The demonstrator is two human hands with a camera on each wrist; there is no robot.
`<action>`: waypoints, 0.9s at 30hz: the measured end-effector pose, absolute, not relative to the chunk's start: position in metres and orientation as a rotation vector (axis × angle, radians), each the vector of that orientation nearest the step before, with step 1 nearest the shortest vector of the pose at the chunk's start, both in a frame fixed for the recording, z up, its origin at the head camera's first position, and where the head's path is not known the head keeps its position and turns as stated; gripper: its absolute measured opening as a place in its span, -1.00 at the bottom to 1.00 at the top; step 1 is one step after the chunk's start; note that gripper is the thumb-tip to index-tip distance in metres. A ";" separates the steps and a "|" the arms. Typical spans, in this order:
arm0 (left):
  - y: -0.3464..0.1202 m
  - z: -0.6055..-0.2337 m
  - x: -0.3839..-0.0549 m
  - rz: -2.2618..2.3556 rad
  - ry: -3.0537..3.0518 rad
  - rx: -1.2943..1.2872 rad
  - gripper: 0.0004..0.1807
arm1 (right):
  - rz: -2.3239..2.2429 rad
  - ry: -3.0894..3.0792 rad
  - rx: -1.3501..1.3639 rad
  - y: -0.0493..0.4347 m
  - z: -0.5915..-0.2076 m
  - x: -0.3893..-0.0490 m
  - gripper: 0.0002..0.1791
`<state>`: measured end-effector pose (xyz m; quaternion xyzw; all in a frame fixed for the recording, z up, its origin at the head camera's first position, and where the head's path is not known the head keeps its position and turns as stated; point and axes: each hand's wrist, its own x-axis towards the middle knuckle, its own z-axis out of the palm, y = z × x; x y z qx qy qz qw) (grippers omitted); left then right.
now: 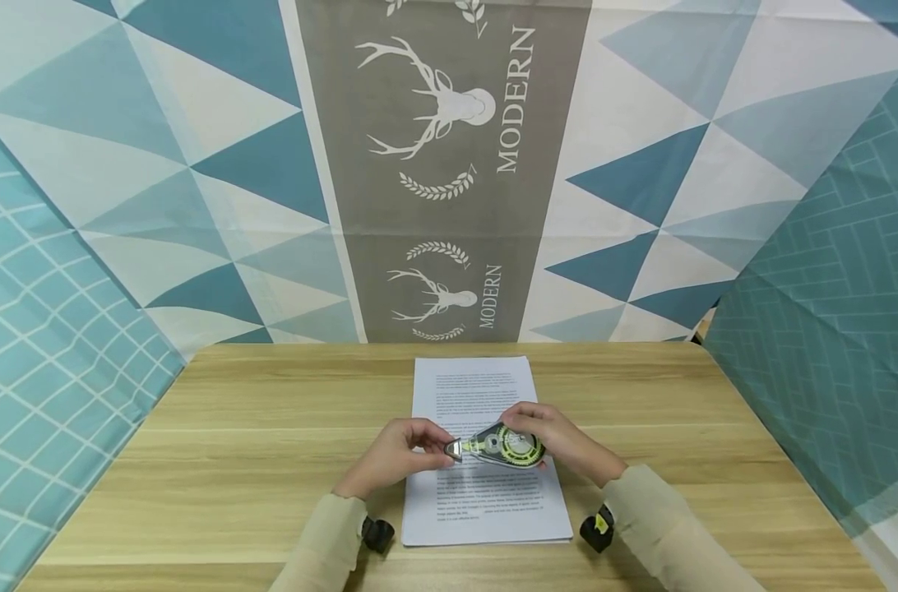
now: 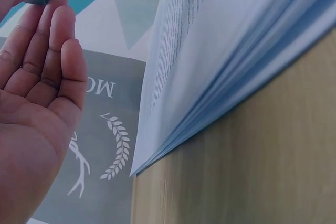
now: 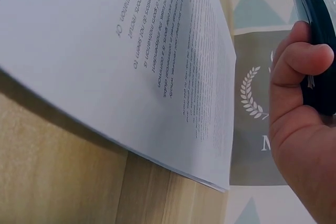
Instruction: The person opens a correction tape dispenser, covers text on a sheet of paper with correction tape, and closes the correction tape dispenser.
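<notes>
A correction tape dispenser [image 1: 519,448] with a clear and dark body and a yellow-green wheel is held level above the printed sheets [image 1: 486,514]. My right hand [image 1: 563,437] grips its wide rear end, thumb on top. At its narrow tip, my left hand [image 1: 395,454] pinches the small dark cap [image 1: 452,450] between thumb and fingers. Whether the cap sits fully on the tip I cannot tell. In the left wrist view the other left fingers [image 2: 65,56] are loosely bent below the cap. The right wrist view shows right fingers [image 3: 304,59] curled against the dispenser's dark edge.
The stack of paper lies on a wooden table [image 1: 271,460], its near edge close to the table's front. A patterned cloth [image 1: 449,205] hangs behind the table, with blue-green cloths at both sides. Each wrist wears a small black camera [image 1: 377,534].
</notes>
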<state>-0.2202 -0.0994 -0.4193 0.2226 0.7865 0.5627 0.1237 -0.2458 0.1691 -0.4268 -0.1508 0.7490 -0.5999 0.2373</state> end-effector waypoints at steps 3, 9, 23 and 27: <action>-0.098 -0.420 -0.220 1.649 2.285 0.655 -0.71 | -1.642 2.048 -0.413 0.168 -0.427 -0.246 -0.54; -0.096 -0.419 -0.220 1.658 2.287 0.660 -0.74 | -1.642 2.048 -0.399 0.166 -0.426 -0.245 -0.53; -0.094 -0.419 -0.217 1.672 2.295 0.690 -0.75 | -1.642 2.042 -0.411 0.164 -0.424 -0.244 -0.53; -0.094 -0.418 -0.216 1.668 2.298 0.689 -0.75 | -1.635 2.049 -0.414 0.163 -0.424 -0.244 -0.54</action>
